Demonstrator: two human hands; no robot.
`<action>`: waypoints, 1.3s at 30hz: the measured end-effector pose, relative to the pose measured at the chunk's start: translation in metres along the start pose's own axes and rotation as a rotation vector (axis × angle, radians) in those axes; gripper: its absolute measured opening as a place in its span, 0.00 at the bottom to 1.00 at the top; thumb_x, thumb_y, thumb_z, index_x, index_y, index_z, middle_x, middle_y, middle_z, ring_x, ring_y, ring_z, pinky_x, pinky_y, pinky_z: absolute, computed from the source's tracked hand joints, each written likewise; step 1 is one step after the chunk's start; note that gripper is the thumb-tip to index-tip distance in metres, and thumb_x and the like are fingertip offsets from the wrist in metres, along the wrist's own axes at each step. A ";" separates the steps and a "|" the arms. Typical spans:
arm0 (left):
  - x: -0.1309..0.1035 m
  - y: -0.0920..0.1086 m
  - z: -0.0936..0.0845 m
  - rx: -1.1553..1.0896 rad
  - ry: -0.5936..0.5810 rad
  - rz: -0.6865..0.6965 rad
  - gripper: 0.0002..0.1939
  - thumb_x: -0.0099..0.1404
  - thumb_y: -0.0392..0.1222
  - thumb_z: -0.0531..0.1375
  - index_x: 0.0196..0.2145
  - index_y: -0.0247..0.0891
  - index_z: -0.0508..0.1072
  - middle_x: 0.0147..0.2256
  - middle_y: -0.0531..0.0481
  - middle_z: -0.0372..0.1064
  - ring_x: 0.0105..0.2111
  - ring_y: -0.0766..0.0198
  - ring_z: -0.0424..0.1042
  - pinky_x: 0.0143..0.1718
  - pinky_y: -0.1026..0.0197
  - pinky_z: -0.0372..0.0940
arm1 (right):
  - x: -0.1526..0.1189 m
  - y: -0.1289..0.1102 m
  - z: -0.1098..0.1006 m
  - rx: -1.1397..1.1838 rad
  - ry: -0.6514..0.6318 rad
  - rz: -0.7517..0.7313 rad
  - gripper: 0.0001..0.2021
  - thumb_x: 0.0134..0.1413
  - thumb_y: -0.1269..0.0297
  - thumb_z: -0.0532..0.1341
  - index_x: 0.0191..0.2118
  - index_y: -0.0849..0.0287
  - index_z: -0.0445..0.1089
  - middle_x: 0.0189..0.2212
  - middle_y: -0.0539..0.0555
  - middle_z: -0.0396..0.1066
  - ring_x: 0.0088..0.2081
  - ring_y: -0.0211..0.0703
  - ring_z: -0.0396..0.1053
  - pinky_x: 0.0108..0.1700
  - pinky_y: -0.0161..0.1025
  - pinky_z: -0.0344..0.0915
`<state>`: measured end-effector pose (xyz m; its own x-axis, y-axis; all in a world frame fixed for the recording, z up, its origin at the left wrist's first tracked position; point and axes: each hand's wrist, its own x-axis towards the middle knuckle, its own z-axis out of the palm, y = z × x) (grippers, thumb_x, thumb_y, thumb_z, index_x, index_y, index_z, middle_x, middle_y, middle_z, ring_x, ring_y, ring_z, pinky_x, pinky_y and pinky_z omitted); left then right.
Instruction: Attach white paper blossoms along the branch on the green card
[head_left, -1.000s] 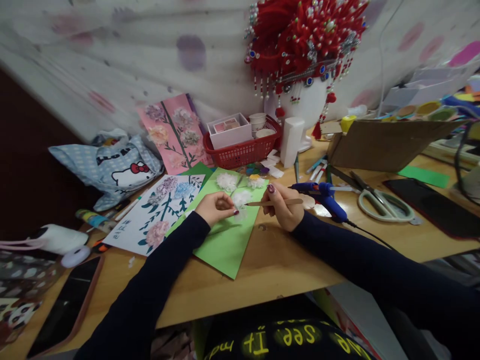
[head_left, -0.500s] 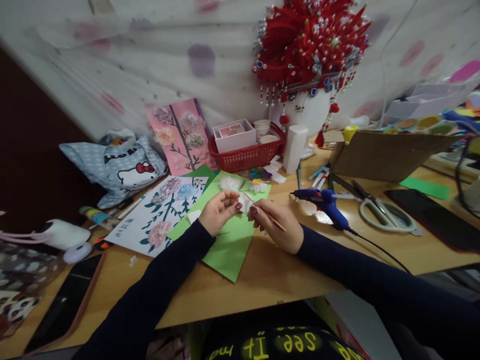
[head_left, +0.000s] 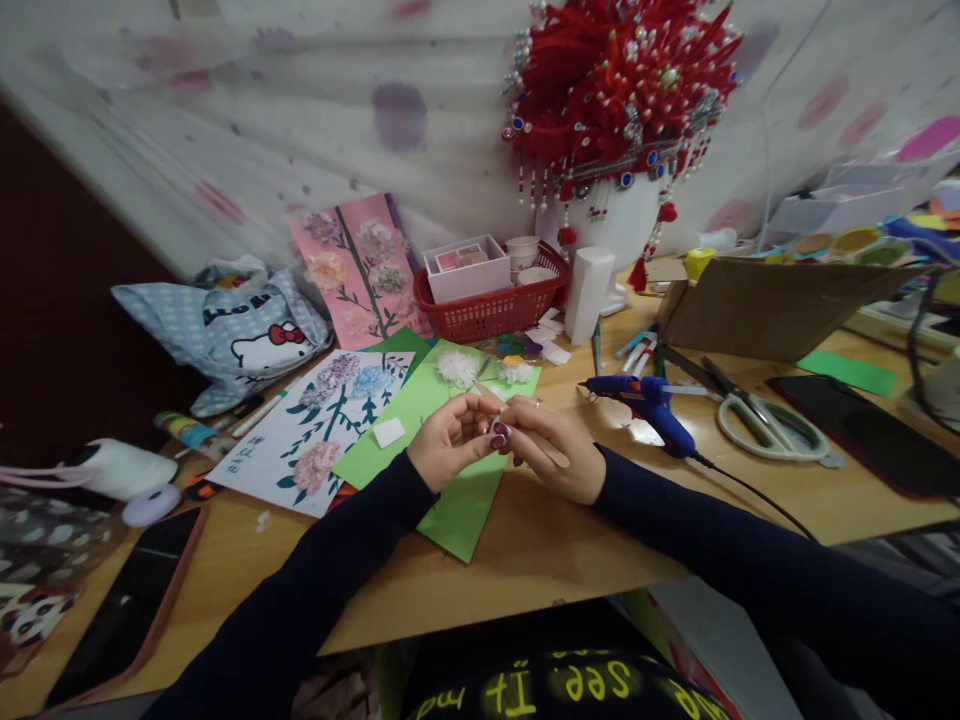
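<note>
My left hand (head_left: pixel 454 438) and my right hand (head_left: pixel 559 448) meet fingertip to fingertip above a light green sheet of paper (head_left: pixel 469 515). Closed in a pinch, the left fingers hold a small white paper piece, now mostly hidden by the fingers. My right hand is closed on a thin wooden stick (head_left: pixel 559 459), whose end shows against the palm. Just beyond the hands, two ruffled white flowers (head_left: pixel 457 368) lie on the green sheet. A small white paper square (head_left: pixel 388 432) rests by my left wrist.
Left are a white sheet with paper flowers (head_left: pixel 247 462), a phone (head_left: pixel 124 610) and a checked bag (head_left: pixel 262 340). A red basket (head_left: pixel 480 320) stands behind. To the right lie a blue glue gun (head_left: pixel 660 412), scissors (head_left: pixel 772 430), another phone (head_left: pixel 870 430) and an upright cardboard piece (head_left: pixel 772 310).
My hands have come together, and the white paper piece between them is now largely covered by fingers. The stick has turned in my right hand. The white square beside my left wrist shows more fully.
</note>
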<state>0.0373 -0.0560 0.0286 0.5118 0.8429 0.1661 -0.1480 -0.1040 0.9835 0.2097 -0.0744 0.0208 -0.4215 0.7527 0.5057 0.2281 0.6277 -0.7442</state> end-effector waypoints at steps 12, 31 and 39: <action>-0.001 -0.009 0.002 -0.102 0.027 0.105 0.15 0.59 0.47 0.62 0.35 0.36 0.61 0.28 0.54 0.62 0.27 0.69 0.61 0.30 0.63 0.56 | -0.003 0.008 0.002 0.028 0.004 -0.135 0.10 0.62 0.67 0.51 0.34 0.60 0.68 0.27 0.51 0.64 0.28 0.36 0.64 0.33 0.36 0.64; -0.007 -0.001 0.010 0.063 0.047 0.089 0.17 0.59 0.48 0.61 0.37 0.39 0.58 0.27 0.56 0.59 0.27 0.69 0.60 0.31 0.63 0.56 | 0.000 0.008 0.004 -0.093 0.049 -0.182 0.08 0.60 0.66 0.53 0.29 0.59 0.64 0.24 0.50 0.59 0.27 0.37 0.59 0.31 0.36 0.59; -0.007 0.000 0.009 0.085 0.115 0.158 0.16 0.61 0.49 0.60 0.37 0.39 0.56 0.24 0.58 0.58 0.24 0.70 0.59 0.29 0.65 0.55 | 0.001 0.004 0.001 0.066 0.070 0.124 0.10 0.59 0.58 0.57 0.35 0.60 0.65 0.30 0.52 0.64 0.29 0.37 0.62 0.32 0.36 0.63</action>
<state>0.0412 -0.0665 0.0282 0.3871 0.8670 0.3138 -0.1440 -0.2794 0.9493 0.2092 -0.0716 0.0177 -0.3312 0.8372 0.4351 0.2152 0.5160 -0.8291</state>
